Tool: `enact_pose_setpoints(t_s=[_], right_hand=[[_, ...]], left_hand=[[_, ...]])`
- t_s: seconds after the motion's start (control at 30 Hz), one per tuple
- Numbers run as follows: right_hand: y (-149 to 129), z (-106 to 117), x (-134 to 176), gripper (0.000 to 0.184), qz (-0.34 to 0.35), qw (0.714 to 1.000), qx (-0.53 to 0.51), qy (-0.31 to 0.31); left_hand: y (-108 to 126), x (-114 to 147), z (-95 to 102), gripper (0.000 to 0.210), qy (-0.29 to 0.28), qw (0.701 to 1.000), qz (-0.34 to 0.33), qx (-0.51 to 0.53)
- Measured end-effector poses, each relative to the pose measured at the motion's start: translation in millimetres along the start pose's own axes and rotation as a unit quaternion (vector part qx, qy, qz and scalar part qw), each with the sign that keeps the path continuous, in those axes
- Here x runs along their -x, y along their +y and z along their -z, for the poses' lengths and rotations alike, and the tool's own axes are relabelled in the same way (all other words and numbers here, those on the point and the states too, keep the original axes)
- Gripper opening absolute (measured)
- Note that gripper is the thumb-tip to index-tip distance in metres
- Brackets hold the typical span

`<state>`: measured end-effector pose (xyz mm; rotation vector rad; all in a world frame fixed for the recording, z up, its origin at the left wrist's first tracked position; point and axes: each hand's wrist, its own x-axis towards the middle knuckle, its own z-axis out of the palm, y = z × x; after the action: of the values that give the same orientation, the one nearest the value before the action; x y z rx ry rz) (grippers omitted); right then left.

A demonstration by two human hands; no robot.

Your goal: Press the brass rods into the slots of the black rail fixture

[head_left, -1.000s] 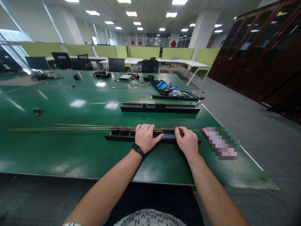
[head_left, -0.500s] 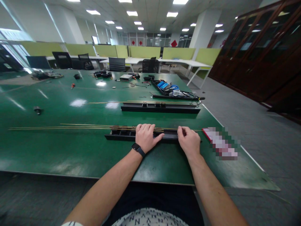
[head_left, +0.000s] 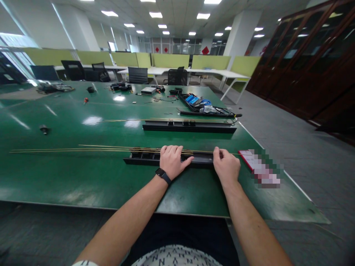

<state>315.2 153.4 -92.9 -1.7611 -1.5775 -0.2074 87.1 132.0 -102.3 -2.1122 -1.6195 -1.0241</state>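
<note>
A long black rail [head_left: 201,161] lies across the green table in front of me, with several thin brass-coloured rods [head_left: 105,150] running along its top and far out to the left. My left hand [head_left: 172,162] lies over the middle of the rail, fingers curled over its far side and thumb spread to the right. Near the rail's right end, my right hand [head_left: 227,166] pinches one thin brass-coloured rod [head_left: 205,152] between thumb and fingers. This rod sticks out past the hand towards a blurred red-and-white packet [head_left: 246,157]. The rail beneath my left hand is hidden.
Farther back lies a second black rail [head_left: 191,128] with more thin rods on it. Behind that, a black tray [head_left: 188,105] holds blue parts and cables. A small dark part [head_left: 44,129] sits at left. The table's right edge [head_left: 280,168] runs just past the packet.
My right hand has slid slightly to the right with the pinched rod. One rod's left end has shifted right as well. My left hand and the rail have stayed put.
</note>
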Motion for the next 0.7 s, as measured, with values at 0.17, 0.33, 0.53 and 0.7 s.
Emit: enact_pose_setpoints(t_s=[0.17, 0.33, 0.53, 0.7], right_hand=[[5.7, 0.0, -3.5, 0.04, -0.051, 0.998, -0.001, 0.032], [3.5, -2.6, -0.8, 0.041, 0.012, 1.0, -0.022, -0.011], [5.8, -0.2, -3.3, 0.04, -0.051, 0.998, 0.003, 0.03], [5.8, 0.1, -3.2, 0.04, -0.044, 0.999, -0.018, 0.02]], left_hand=[[-0.6, 0.3, 0.1, 0.05, -0.005, 1.0, 0.002, 0.002], [0.6, 0.0, 0.1, 0.051, -0.004, 1.0, 0.002, -0.003], [0.4, 0.2, -0.5, 0.051, 0.003, 1.0, -0.002, -0.005], [0.0, 0.3, -0.6, 0.05, 0.001, 1.0, -0.002, -0.007]])
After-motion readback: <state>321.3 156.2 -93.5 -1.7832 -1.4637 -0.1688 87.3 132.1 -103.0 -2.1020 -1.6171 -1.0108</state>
